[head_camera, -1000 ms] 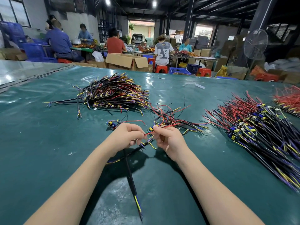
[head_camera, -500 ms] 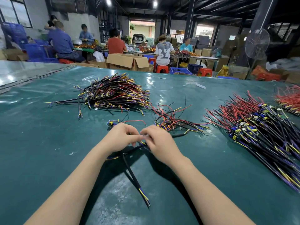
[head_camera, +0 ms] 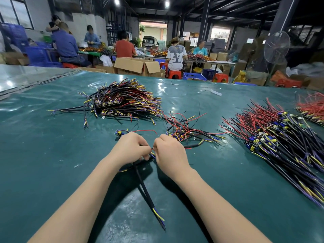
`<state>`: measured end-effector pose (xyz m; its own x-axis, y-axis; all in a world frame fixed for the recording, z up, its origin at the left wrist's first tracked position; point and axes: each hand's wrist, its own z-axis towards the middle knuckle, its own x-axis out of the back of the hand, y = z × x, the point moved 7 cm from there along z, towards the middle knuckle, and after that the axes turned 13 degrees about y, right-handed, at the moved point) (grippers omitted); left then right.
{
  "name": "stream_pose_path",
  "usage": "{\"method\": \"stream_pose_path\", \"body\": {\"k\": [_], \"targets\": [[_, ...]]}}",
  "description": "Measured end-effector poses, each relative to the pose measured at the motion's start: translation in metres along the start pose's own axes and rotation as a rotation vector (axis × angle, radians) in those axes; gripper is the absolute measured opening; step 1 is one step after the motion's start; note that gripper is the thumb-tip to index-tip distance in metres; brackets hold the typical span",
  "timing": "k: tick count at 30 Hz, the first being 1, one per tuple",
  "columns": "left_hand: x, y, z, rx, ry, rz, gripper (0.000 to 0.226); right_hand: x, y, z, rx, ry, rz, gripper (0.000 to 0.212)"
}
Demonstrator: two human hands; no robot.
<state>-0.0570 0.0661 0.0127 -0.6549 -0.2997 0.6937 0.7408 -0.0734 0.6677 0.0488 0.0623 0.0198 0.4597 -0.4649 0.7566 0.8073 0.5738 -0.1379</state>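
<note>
Left grip [head_camera: 130,148] and right grip [head_camera: 169,153] pinch the black cable [head_camera: 145,190].
Knuckles nearly meet for fine control; tail loose on the counter [head_camera: 52,172].

Wire bundles [head_camera: 122,102] on green table [head_camera: 43,155]

Dim hall: ceiling lights [head_camera: 116,0], window [head_camera: 15,13], fan [head_camera: 277,50].
</note>
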Motion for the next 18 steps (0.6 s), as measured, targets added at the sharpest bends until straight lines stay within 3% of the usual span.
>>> {"method": "stream_pose_path", "body": {"k": [9, 11, 14, 18], "targets": [[-0.002, -0.006, -0.003, 0.077, -0.126, -0.091, 0.025, 0.002, 0.04, -0.005, -0.409, -0.027, 0.302, 0.009], [-0.008, -0.002, -0.006, 0.063, -0.164, -0.08, 0.022, 0.0, 0.042, -0.005, -0.425, -0.04, 0.202, 0.009], [-0.006, -0.005, -0.003, 0.057, -0.088, -0.068, 0.016, -0.001, 0.038, -0.003, -0.421, -0.026, 0.13, 0.011], [0.001, -0.011, 0.0, 0.072, -0.026, -0.106, 0.02, -0.001, 0.043, -0.003, -0.463, -0.041, 0.348, 0.014]]}}
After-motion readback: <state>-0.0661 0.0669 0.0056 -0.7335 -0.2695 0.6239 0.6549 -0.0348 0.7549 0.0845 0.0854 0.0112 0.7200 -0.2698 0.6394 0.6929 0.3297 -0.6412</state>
